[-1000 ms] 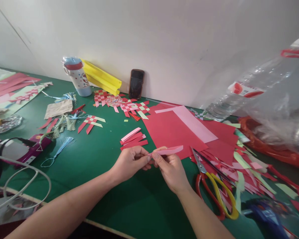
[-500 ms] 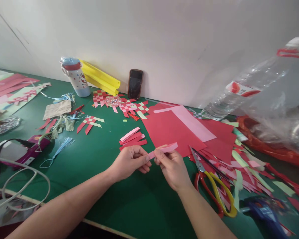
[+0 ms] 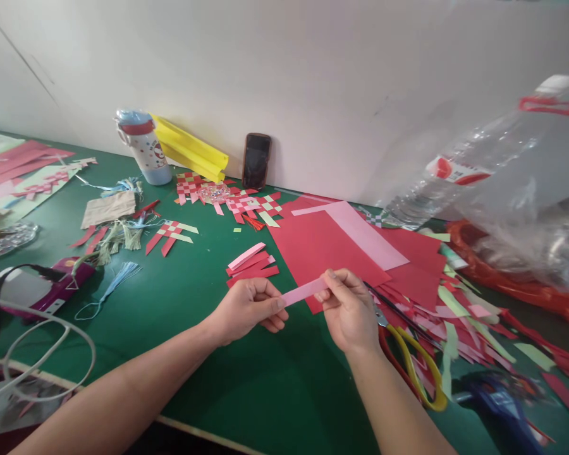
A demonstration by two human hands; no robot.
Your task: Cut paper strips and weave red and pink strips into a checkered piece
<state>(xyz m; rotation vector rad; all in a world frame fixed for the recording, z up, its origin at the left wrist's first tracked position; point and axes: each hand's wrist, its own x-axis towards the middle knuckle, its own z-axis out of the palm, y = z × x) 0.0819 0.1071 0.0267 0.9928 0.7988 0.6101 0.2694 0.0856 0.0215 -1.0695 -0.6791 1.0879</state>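
A pink paper strip (image 3: pixel 304 292) stretches between my two hands above the green table. My left hand (image 3: pixel 250 306) pinches its left end between thumb and fingers. At the other end, my right hand (image 3: pixel 348 306) pinches the strip, hiding its tip. Just behind my left hand lie several cut red and pink strips (image 3: pixel 251 261). Red paper sheets (image 3: pixel 332 246) with a pink sheet (image 3: pixel 367 234) on top lie beyond my right hand. Scissors with red and yellow handles (image 3: pixel 420 366) rest beside my right wrist, their blades partly covered by the hand.
Paper scraps (image 3: pixel 469 322) and a blue tool, perhaps a glue gun (image 3: pixel 500 401), lie at right. A plastic bottle (image 3: pixel 459 167) leans there. Along the wall stand a phone (image 3: pixel 256 160) and a cup (image 3: pixel 145 148). Woven paper pieces (image 3: pixel 171 234), tassels (image 3: pixel 116 278) and a cable (image 3: pixel 88 344) occupy the left.
My right hand has slid rightward along the pink strip to its far end, exposing the stretch between the hands. My left hand has stayed in place.
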